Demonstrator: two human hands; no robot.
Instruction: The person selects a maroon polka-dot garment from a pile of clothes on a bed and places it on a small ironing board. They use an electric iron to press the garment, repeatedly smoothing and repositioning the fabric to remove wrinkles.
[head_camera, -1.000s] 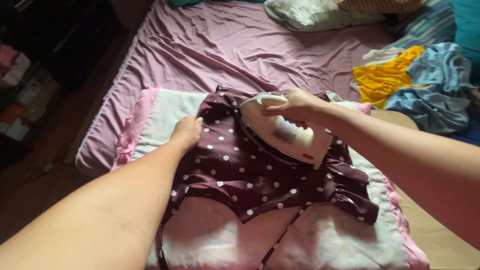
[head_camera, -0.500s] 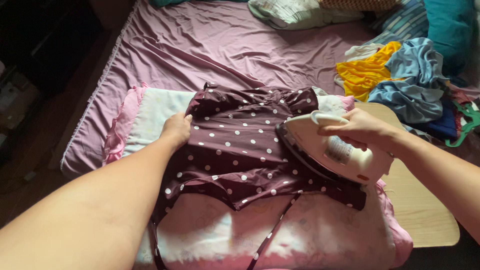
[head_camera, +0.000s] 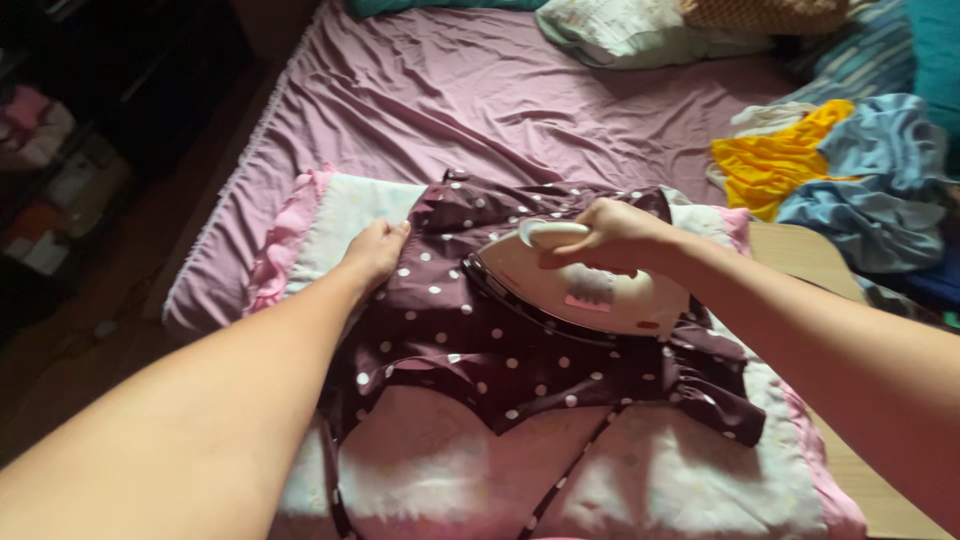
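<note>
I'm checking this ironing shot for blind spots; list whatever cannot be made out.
Head view only:
- Soleplate of the cream plastic iron: hidden beneath its own body.
- Right hand fingers: curled under the handle.
- Maroon white-dotted fabric garment: part covered by the iron.
- Dark room at left: too dim.

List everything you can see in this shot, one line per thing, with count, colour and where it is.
Iron: one, cream-white, on the garment's middle.
Polka-dot garment: one, dark maroon with white dots, spread on the padded cloth.
Padded cloth: one, white with pink edges, under the garment.
Bedsheet: one, mauve, wrinkled, beyond the cloth.
Clothes pile: one heap, yellow, blue and white, upper right.
Wooden board: one, light tan, right edge.
Pillows: a few, pale and patterned, top edge.
Left hand: pressing the garment's left edge.
Right hand: gripping the iron's handle.
</note>
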